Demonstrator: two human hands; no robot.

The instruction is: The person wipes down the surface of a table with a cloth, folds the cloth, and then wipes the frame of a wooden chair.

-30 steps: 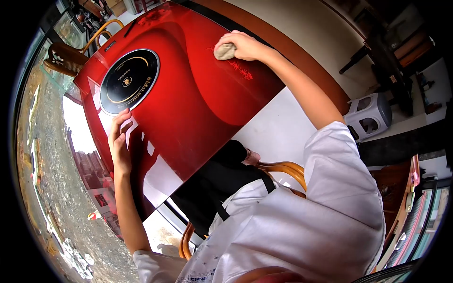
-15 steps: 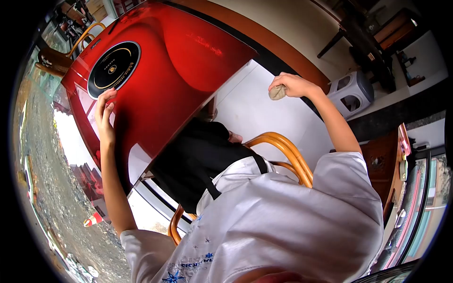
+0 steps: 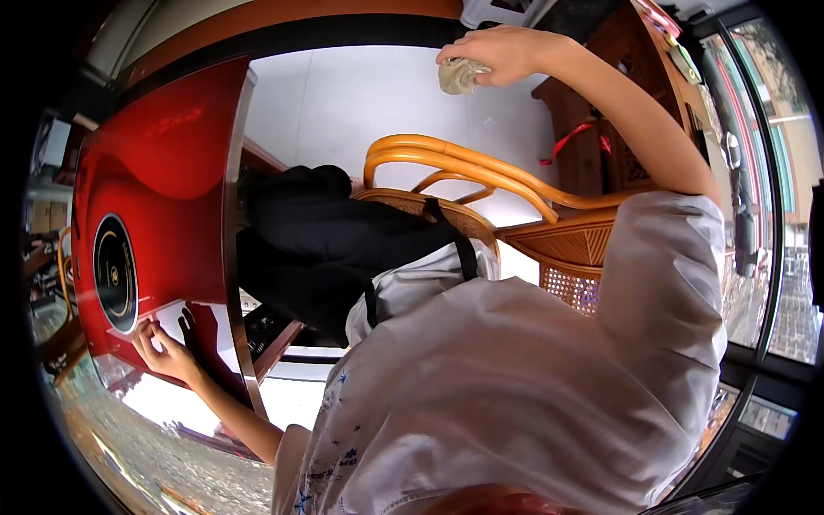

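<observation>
My right hand (image 3: 506, 53) is closed around a crumpled grey-beige cloth (image 3: 461, 75). It is raised out to the right, above the pale floor and apart from the furniture. My left hand (image 3: 166, 350) is over the glossy red table (image 3: 176, 193), close to the lower rim of a round black disc with gold markings (image 3: 115, 273). Its fingers are loosely bent and apart, with nothing seen between them. Whether its fingertips touch the disc or the tabletop, I cannot tell.
I sit with my black-clad legs (image 3: 300, 249) partly under the table. A rattan chair (image 3: 463, 163) curves around on the right. Behind it stands a carved wooden cabinet (image 3: 571, 112) with a red ribbon (image 3: 571, 142). Pale tiled floor (image 3: 352, 94) lies beyond.
My view has swung to the right, so the table now sits farther left. My right hand still grips the cloth and appears higher. The left hand remains by the disc, its fingers more bent.
</observation>
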